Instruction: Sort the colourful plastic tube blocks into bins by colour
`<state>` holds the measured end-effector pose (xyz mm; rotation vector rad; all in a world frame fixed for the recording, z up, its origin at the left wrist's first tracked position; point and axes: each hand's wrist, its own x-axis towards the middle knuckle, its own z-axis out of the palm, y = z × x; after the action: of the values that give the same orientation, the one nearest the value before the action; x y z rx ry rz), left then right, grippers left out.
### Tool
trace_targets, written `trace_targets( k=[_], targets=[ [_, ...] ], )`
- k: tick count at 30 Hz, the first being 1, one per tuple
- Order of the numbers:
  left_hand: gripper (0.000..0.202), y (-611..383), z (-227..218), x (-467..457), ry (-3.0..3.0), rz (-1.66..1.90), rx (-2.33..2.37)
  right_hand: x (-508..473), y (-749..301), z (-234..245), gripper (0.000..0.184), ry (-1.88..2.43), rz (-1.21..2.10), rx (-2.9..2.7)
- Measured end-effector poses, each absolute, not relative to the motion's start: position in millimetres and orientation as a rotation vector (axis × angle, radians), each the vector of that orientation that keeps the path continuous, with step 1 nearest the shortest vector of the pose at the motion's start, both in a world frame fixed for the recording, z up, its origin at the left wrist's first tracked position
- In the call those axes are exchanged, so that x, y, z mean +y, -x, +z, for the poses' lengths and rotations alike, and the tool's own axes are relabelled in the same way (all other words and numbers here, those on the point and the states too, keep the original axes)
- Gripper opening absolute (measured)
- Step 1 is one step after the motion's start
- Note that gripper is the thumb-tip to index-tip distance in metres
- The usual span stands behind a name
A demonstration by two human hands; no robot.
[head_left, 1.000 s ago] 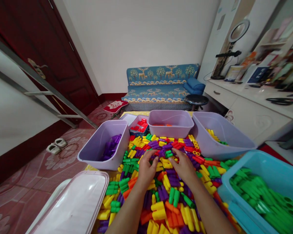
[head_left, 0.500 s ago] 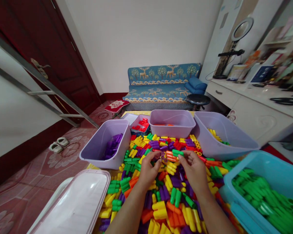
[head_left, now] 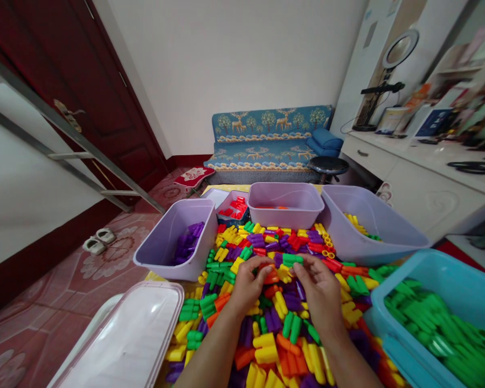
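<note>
Tubs, four: left lilac tub (head_left: 157, 242) holding purple blocks (head_left: 186, 243); middle lilac tub (head_left: 285, 210) holding orange blocks (head_left: 270, 206); right lilac tub (head_left: 347, 240) holding yellow blocks (head_left: 358, 220); blue tub (head_left: 428, 269) holding green blocks (head_left: 428, 318). Left hand (head_left: 248, 285), right hand (head_left: 319, 291): both curving over block pile (head_left: 275, 318), either side of one green block (head_left: 292, 260) lying crosswise; pinching cannot be told.
</note>
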<state>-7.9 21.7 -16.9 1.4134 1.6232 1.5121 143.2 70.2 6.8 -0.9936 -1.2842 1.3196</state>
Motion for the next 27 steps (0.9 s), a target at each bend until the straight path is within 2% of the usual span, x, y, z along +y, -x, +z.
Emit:
trace_targets(
  k=[6, 10, 12, 14, 17, 21, 27],
  targets=[
    [0.021, 9, -17, 23, -1.432, 1.518, 1.639, 68, -174, 54, 0.017, 0.718, 1.106, -0.767],
    [0.021, 8, -17, 23, -1.398, 1.547, 1.662, 68, -195, 77, 0.046, 0.613, 0.947, -0.831],
    [0.022, 9, -19, 23, -1.371, 1.556, 1.666, 71, -196, 70, 0.054, 0.659, 0.991, -0.884],
    [0.022, 9, -20, 24, -1.356, 1.558, 1.666, 77, -191, 52, 0.054, 0.83, 0.995, -0.997],
    [0.022, 9, -20, 25, -1.357, 1.559, 1.662, 88, -183, 16, 0.056, 1.173, 0.704, -1.342],
    [0.021, 9, -19, 24, -1.358, 1.557, 1.664, 101, -181, -21, 0.067, 1.364, 0.277, -1.707],
    [0.02, 10, -20, 25, -1.297, 1.589, 1.716, 111, -184, -34, 0.068, 1.581, 0.211, -1.8]
  ],
)
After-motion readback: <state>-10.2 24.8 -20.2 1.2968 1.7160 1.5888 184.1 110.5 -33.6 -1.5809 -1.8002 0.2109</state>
